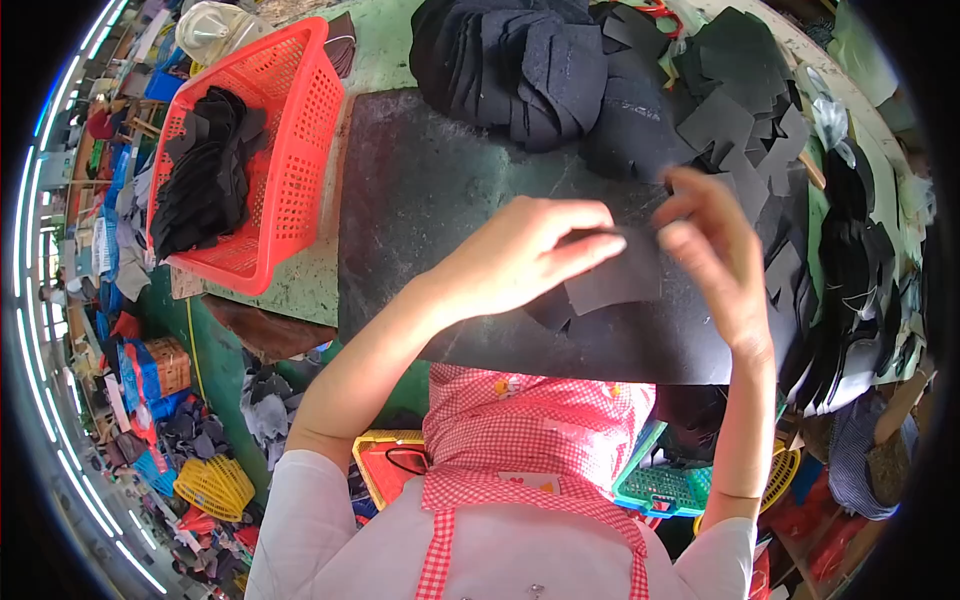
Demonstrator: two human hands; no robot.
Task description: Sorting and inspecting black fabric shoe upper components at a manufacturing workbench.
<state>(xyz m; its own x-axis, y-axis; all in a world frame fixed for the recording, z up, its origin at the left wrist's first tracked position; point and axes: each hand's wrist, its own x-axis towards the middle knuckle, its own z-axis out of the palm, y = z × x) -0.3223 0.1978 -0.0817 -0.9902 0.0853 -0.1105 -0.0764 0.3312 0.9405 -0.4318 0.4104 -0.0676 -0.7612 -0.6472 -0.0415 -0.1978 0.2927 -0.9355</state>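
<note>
My left hand (525, 255) is over the dark work board (400, 220), its thumb and fingers closed on a dark grey cut piece (625, 275) of flat, flexible material. Part of the piece is hidden by my fingers. Another dark piece (545, 315) lies under it on the board. To the right, my right hand (715, 255) is raised with bent fingers apart and nothing visible between them; its fingertips are a little blurred. Just beyond it is a loose pile of black notched pieces (725, 125).
A thick stack of black rounded pieces (510, 75) stands at the board's far edge. Far left is a red plastic basket (300, 150) holding black pieces (205, 185). Red-handled scissors (657, 10) lie at the back. Bundles of black pieces (850, 290) line the right side.
</note>
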